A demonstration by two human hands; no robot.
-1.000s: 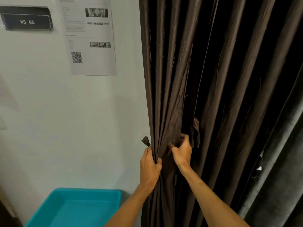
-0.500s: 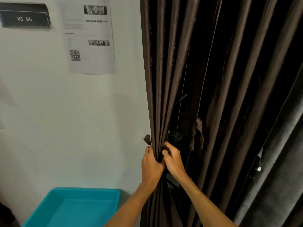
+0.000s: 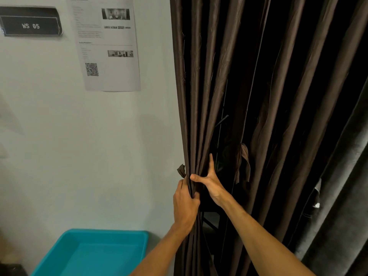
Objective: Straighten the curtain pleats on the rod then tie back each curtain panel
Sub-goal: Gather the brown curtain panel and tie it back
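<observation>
Curtain: the dark brown satin pleated curtain panel (image 3: 215, 76) hangs against the white wall; its rod is out of frame.
Left hand: my left hand (image 3: 185, 206) is curled tight round the gathered pleats at the panel's wall-side edge.
Right hand: my right hand (image 3: 211, 182) is spread, thumb across the bundle, forefinger straight up a fold; the other fingers are hidden.
Tie-back: a short brown fabric tab (image 3: 181, 170) pokes out just above my left fist.
Step, as I judge it: gathering. I should sweep the loose folds in evenly and keep the left grip firm.
Below: a teal plastic tub (image 3: 139, 235).

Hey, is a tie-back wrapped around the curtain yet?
No, the left hand grips bare curtain folds, and a fabric strip hangs loose to their right.
</observation>
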